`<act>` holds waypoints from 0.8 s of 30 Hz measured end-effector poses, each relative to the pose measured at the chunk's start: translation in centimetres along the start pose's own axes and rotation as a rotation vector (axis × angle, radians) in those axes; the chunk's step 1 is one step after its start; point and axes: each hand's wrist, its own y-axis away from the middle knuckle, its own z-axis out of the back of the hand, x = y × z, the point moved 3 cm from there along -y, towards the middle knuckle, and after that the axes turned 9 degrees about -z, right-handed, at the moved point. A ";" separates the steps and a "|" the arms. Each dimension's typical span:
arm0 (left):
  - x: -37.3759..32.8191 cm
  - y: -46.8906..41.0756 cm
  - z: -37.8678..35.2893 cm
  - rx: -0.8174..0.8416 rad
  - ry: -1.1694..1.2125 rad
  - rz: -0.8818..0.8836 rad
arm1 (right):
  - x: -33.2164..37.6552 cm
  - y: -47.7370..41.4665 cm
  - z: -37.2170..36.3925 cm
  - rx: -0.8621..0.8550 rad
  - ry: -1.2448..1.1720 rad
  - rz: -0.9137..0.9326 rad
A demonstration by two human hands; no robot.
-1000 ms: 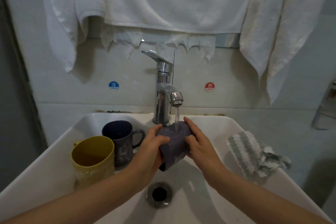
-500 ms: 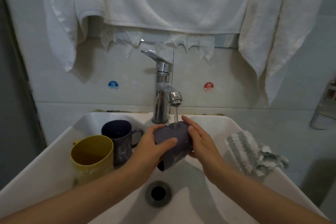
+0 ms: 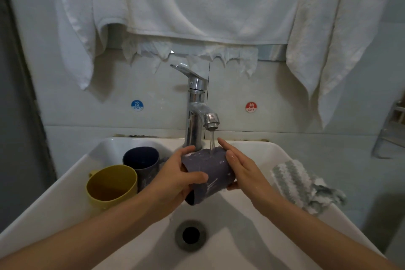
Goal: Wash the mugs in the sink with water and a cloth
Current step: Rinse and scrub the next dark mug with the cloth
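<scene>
Head view: fingers point(image 3: 186, 151) of the left hand point(image 3: 175, 180) curl round the mug point(image 3: 208, 171), tilted under the tap point(image 3: 197, 116) for rinsing; the right hand point(image 3: 243, 169), fingers straight, rubs it.

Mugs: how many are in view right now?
3. A purple mug lies sideways under the tap, held between the left hand and right hand; a yellow mug stands left in the sink; a dark blue mug stands just behind it.
</scene>
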 end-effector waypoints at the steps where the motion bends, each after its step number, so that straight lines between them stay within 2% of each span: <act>1: -0.2 -0.1 0.0 -0.011 0.011 0.004 | -0.1 0.0 -0.1 0.022 -0.018 -0.026; 5: -0.4 -0.2 0.0 -0.076 0.021 0.028 | -0.7 0.1 -0.8 0.130 -0.080 -0.201; 8: 0.0 0.1 -0.2 -0.077 0.139 0.107 | -1.6 0.1 -0.8 0.185 -0.105 -0.320; 10: 0.0 0.4 -0.4 -0.045 0.208 0.149 | -2.1 0.0 -0.6 0.216 -0.156 -0.401; 13: 0.1 0.7 -0.5 0.050 0.181 0.179 | -2.6 0.0 -0.4 0.273 -0.263 -0.452; 15: 0.4 0.4 -0.1 0.043 0.076 0.138 | -2.9 -0.2 -0.3 0.275 -0.250 -0.450; 17: 0.4 0.1 0.1 0.025 -0.178 0.061 | -3.1 -0.3 -0.2 0.219 -0.238 -0.454; 19: 0.4 0.3 -0.2 0.111 -0.432 -0.026 | -3.2 -0.5 0.1 0.152 -0.234 -0.452; 22: 0.7 1.1 -1.0 0.274 -0.589 -0.150 | -3.2 -0.3 0.5 0.089 -0.171 -0.439; 24: 1.3 1.3 -1.1 0.272 -0.658 -0.176 | -2.9 -0.3 0.3 0.078 -0.032 -0.393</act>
